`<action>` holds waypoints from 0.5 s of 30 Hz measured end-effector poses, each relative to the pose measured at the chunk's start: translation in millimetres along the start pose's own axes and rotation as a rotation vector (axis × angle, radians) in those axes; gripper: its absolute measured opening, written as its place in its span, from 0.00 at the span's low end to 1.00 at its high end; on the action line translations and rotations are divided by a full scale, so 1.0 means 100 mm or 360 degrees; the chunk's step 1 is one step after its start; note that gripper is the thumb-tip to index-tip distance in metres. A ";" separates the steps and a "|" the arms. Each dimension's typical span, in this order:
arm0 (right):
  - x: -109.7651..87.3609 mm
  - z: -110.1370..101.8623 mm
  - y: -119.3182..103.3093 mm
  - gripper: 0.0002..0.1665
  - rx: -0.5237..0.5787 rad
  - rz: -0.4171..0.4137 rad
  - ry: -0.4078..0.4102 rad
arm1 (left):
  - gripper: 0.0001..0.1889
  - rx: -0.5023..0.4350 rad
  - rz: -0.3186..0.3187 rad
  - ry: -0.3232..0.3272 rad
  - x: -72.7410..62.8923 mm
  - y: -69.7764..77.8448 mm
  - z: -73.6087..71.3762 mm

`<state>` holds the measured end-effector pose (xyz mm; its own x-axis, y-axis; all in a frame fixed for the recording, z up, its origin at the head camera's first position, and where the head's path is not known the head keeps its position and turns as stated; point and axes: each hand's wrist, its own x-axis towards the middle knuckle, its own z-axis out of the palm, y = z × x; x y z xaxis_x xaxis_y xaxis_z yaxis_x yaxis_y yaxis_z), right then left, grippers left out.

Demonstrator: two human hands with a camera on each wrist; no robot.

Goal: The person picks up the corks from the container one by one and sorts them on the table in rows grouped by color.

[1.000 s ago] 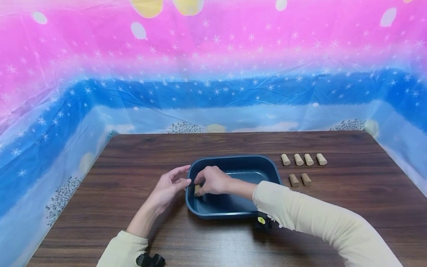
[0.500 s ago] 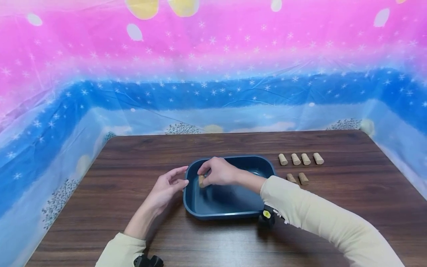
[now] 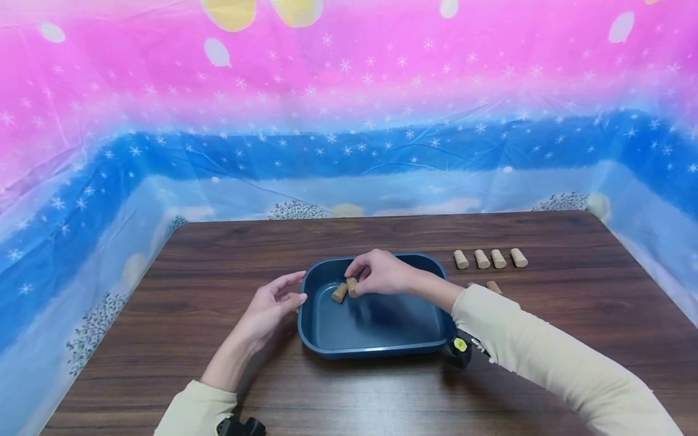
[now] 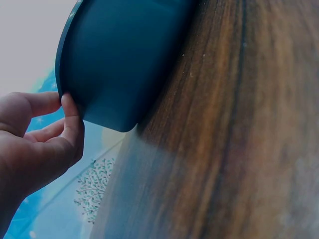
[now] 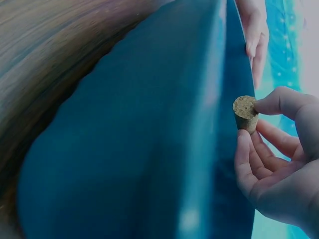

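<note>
A dark blue rectangular pan [image 3: 376,350] with rounded corners stands on the wooden table. My left hand [image 3: 271,310] is at its left side; in the left wrist view, thumb and fingers [image 4: 71,119] pinch the rim. Inside the pan's far left part, my right hand [image 3: 384,272] pinches a cork [image 3: 352,287] between thumb and fingertips. The right wrist view shows that cork [image 5: 245,113] with its round end face visible. Another cork [image 3: 339,293] lies tilted in the pan, just left of the held one.
Several corks [image 3: 482,259] lie in a row on the table [image 3: 229,254], right of the pan. Nearer, the right sleeve [image 3: 523,339] partly covers another cork [image 3: 494,287]. A patterned pink and blue cloth [image 3: 349,151] hangs behind the table and along its sides.
My right hand has moved right and slightly away within the pan, carrying a cork. A second cork now shows in the pan beside it. The left hand stays at the rim.
</note>
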<state>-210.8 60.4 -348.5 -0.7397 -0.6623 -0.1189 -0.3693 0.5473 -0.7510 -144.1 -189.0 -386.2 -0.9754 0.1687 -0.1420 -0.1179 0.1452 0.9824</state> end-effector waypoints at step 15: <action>-0.37 -0.25 0.24 0.24 0.0004 -0.0018 0.0171 | 0.26 0.0034 -0.0021 0.0013 0.00 -0.01 0.00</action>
<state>-206.2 110.9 -345.4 -0.7917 -0.6096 -0.0402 -0.3766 0.5387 -0.7537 -144.2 -189.5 -387.5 -0.9753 0.1585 -0.1541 -0.1271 0.1679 0.9776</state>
